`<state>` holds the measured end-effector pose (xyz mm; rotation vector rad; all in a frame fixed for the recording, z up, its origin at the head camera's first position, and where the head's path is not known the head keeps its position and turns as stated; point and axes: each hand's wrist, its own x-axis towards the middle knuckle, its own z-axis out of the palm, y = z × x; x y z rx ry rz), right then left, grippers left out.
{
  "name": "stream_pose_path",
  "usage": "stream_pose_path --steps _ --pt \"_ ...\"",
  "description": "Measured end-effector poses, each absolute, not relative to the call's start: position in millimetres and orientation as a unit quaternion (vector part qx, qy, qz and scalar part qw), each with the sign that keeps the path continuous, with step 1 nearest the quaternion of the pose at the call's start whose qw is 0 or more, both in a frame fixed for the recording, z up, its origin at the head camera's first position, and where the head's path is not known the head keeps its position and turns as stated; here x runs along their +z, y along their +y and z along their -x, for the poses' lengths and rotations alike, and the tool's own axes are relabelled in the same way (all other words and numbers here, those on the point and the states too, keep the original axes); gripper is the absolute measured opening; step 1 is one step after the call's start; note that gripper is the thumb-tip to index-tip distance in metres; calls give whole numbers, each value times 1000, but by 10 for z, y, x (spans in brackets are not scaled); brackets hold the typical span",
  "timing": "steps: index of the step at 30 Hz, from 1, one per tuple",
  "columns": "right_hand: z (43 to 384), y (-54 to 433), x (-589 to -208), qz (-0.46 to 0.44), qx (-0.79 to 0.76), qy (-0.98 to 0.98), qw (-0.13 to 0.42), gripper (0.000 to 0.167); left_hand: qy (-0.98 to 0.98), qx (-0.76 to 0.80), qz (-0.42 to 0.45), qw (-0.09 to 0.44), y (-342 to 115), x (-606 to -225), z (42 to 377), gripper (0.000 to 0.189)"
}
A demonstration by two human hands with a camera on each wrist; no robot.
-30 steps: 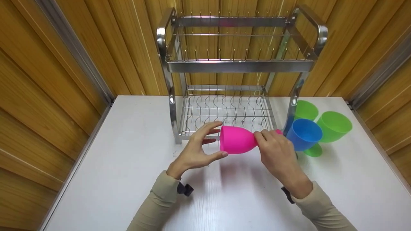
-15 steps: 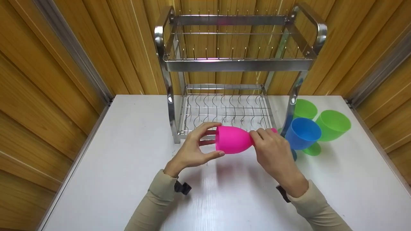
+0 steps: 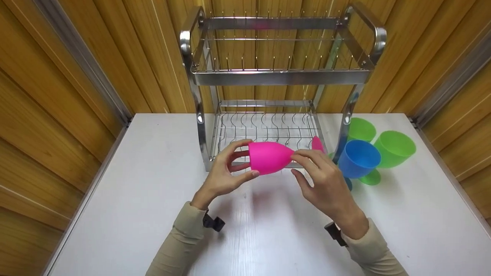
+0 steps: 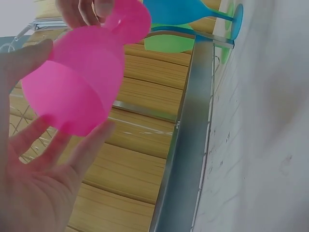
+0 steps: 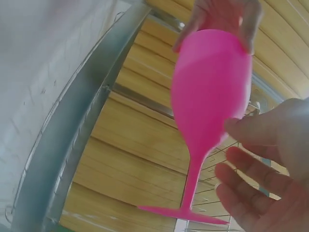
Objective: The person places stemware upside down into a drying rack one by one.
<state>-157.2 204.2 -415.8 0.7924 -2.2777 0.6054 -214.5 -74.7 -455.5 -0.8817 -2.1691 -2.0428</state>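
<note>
A pink plastic goblet (image 3: 270,158) is held sideways above the table in front of the rack, rim to the left and foot to the right. My left hand (image 3: 224,174) grips it around the rim, thumb on the near side and fingers on the far side. At the base of the bowl is my right hand (image 3: 325,182), its fingers loosely extended and the thumb apart. In the right wrist view the stem (image 5: 193,181) and flat foot stand free of the right fingers, while one fingertip overlaps the lower bowl.
A two-tier metal dish rack (image 3: 284,78) stands at the back, with a wavy wire lower shelf (image 3: 264,130). To its right on the white table (image 3: 153,161) are a blue goblet (image 3: 359,161) and two green goblets, one green goblet (image 3: 395,149) furthest right. Wood-panelled walls enclose the table.
My right hand has loosened from the stem, its thumb moving away and the fingers straightening. The pink goblet has shifted left and slightly up in the left hand; its foot now shows beyond the right hand.
</note>
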Motion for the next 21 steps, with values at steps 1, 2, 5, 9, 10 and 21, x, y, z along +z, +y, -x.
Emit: stream_pose_path --steps 1,2,5,9,10,21 --pt "1576 2049 -4154 -310 257 -858 319 51 -692 -666 278 17 -751 -4555 2151 79" --pt "1579 2057 -4154 -315 285 -849 315 51 -689 -672 272 18 -754 -4555 2151 78" --pt "1592 2093 -4169 -314 362 -825 300 51 -678 -686 262 20 -743 -4562 2154 80" --pt "1597 2114 -4206 -276 456 -802 269 47 -660 -706 255 22 -702 -4566 2143 79" --pt "1596 2107 -4216 -267 479 -795 260 46 -654 -712 254 22 -692 -4565 2137 79" --pt "1669 1991 -4339 -117 681 -707 150 43 -605 -757 246 2 -573 -4553 2038 80"
